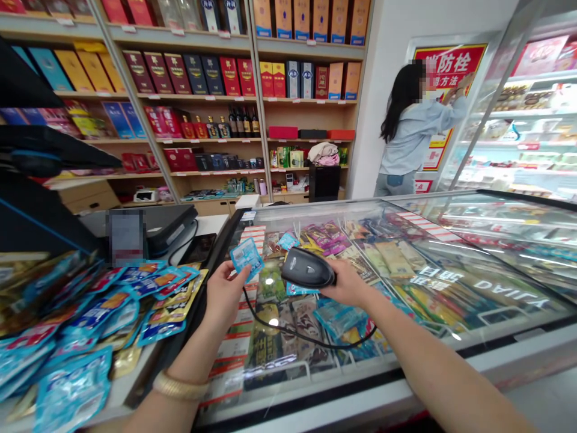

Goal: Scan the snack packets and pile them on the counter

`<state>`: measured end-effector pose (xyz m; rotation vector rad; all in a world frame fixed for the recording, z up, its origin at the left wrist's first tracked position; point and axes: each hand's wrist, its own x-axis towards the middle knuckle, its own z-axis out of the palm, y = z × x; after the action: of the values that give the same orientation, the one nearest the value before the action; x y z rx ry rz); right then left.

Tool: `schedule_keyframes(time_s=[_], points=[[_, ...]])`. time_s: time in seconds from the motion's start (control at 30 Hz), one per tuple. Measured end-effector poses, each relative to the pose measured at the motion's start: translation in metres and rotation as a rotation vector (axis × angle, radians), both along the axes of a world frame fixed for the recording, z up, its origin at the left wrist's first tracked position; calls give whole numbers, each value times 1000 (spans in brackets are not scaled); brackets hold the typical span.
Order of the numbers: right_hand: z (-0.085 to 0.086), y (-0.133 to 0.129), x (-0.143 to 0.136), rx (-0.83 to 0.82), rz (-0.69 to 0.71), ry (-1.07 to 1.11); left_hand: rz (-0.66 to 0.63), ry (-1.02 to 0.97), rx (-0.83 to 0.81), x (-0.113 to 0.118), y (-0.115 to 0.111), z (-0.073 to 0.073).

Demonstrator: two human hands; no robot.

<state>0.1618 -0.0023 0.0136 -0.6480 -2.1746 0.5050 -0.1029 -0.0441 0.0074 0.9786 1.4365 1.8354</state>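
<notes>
Between the thumb and fingers of my left hand (225, 288) is a small blue snack packet (247, 260), its printed side facing up. My right hand (349, 282) grips a black barcode scanner (308, 268), whose head points left toward the packet, a short gap apart. A black cable (288, 332) loops below the scanner, over the freezer glass. Another blue packet (288, 240) lies just beyond the scanner. Left of my left hand, a heap of blue and gold snack packets (103, 307) covers the counter.
Under both hands is a glass-topped freezer (387, 355) with wrapped ice creams inside. A dark checkout machine (40, 198) stands at the left. Behind are shelves of boxes and bottles (193, 96). A person in a light blue shirt (408, 129) stands by a red wall sign (464, 66).
</notes>
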Motion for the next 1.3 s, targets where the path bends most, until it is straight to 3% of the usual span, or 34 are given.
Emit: schedule_keyframes(time_s=[0.6,0.83,0.97,1.13,1.2,1.3], points=[[-2,0,-3,-30,25,1,-27,-32,5,1,2,-3],[1,-1,-1,24,0,31,31,106,13,-4,-1,-1],[2,3,4,22,-20,74,274,454,22,-30,-14,25],[0,12,12,85,-144,125,579,1229,-117,-86,-39,63],[-1,14,13,101,-177,129,615,1431,-214,-108,-46,69],[0,15,14,111,-195,143,546,1597,-351,-131,-52,66]])
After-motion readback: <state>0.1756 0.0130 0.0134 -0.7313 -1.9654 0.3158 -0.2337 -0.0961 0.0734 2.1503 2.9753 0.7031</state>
